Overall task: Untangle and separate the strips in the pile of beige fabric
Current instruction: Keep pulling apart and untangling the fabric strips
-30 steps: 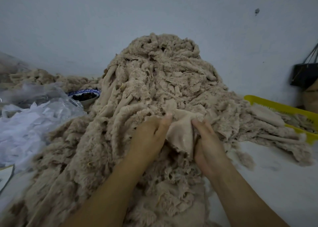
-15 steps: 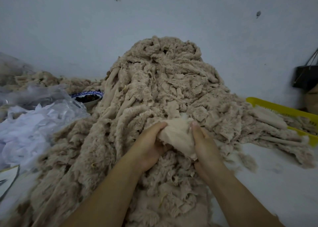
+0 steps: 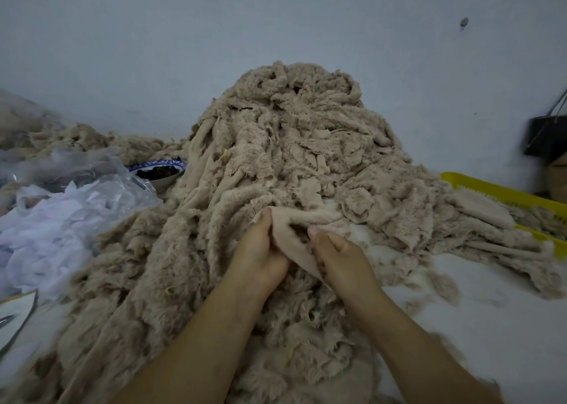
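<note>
Our left hand (image 3: pixel 257 250) and right hand (image 3: pixel 340 256) both pinch one smooth beige strip (image 3: pixel 299 219) (fingers curled) atop the fabric pile (image 3: pixel 291 146).

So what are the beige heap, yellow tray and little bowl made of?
Beige heap: seemingly fleecy fabric, fuzzy face, smooth matte backing on the held strip. Yellow tray: likely rigid plastic, glossy, slotted rim. Bowl: probably glazed ceramic, shiny white with blue-patterned rim.
</note>
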`<action>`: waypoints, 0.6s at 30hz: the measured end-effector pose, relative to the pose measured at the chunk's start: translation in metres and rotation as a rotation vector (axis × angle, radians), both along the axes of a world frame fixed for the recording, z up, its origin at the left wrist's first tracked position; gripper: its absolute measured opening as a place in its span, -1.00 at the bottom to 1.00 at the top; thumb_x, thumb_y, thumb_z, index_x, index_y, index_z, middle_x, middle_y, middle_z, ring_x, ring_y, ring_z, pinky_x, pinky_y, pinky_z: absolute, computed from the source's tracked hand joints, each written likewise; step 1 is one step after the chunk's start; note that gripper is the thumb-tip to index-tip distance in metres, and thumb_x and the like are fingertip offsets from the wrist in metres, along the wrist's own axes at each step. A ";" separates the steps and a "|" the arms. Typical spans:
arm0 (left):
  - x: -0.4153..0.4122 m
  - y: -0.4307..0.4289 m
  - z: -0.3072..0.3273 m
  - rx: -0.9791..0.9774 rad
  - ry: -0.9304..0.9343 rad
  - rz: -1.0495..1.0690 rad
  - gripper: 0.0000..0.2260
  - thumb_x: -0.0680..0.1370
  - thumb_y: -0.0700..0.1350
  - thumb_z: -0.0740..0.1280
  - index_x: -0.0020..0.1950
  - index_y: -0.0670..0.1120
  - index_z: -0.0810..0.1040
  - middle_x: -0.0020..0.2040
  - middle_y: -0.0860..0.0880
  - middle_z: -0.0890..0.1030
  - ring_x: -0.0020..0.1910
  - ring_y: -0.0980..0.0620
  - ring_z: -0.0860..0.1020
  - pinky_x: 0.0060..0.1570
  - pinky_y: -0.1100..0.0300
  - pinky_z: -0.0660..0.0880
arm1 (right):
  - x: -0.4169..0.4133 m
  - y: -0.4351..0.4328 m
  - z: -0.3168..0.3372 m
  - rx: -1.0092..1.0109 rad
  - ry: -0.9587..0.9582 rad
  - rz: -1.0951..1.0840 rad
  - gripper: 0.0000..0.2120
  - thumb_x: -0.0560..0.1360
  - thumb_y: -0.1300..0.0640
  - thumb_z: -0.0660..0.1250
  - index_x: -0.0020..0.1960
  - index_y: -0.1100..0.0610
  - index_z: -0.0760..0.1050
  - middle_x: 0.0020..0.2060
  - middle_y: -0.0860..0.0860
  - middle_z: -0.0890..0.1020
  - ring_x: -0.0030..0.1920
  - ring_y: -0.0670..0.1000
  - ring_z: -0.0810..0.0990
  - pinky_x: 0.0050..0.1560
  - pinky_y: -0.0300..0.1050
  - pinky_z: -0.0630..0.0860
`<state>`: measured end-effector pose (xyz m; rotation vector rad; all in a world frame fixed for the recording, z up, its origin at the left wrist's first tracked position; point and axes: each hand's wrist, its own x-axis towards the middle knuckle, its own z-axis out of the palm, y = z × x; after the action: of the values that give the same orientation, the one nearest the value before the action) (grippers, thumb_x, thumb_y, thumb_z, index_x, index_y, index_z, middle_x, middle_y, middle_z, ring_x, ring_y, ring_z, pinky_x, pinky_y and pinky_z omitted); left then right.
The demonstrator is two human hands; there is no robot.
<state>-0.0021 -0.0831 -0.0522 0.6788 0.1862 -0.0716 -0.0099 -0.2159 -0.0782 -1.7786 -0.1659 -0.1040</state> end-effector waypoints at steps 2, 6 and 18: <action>0.002 0.004 0.001 -0.039 0.011 0.037 -0.69 0.69 -0.01 0.16 0.14 -0.25 0.48 -0.40 -0.10 0.55 -0.55 0.08 0.45 -0.59 0.26 0.39 | 0.001 -0.001 -0.001 0.074 0.032 0.037 -0.49 0.58 -0.20 0.26 -0.49 -0.04 0.30 -0.55 -0.10 0.31 -0.53 -0.13 0.27 -0.44 -0.22 0.22; 0.000 0.008 0.000 0.012 -0.019 -0.010 -0.68 0.68 0.02 0.16 0.03 -0.22 0.53 -0.40 -0.10 0.55 -0.58 0.09 0.39 -0.63 0.28 0.36 | 0.003 -0.005 -0.004 -0.100 -0.062 0.023 -0.50 0.58 -0.20 0.24 -0.42 0.01 0.24 -0.54 -0.11 0.27 -0.52 -0.14 0.25 -0.49 -0.23 0.18; 0.008 0.019 -0.003 -0.133 -0.019 0.112 -0.66 0.70 0.01 0.11 0.01 -0.22 0.53 -0.26 -0.15 0.71 -0.34 -0.02 0.69 -0.31 0.09 0.58 | -0.010 -0.009 -0.001 -0.157 -0.197 0.177 -0.48 0.36 -0.37 0.28 -0.46 0.03 0.28 -0.57 -0.14 0.32 -0.53 -0.17 0.27 -0.46 -0.35 0.24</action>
<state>0.0057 -0.0640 -0.0552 0.5352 0.1994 0.0294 -0.0202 -0.2244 -0.0789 -1.9003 -0.4834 -0.1416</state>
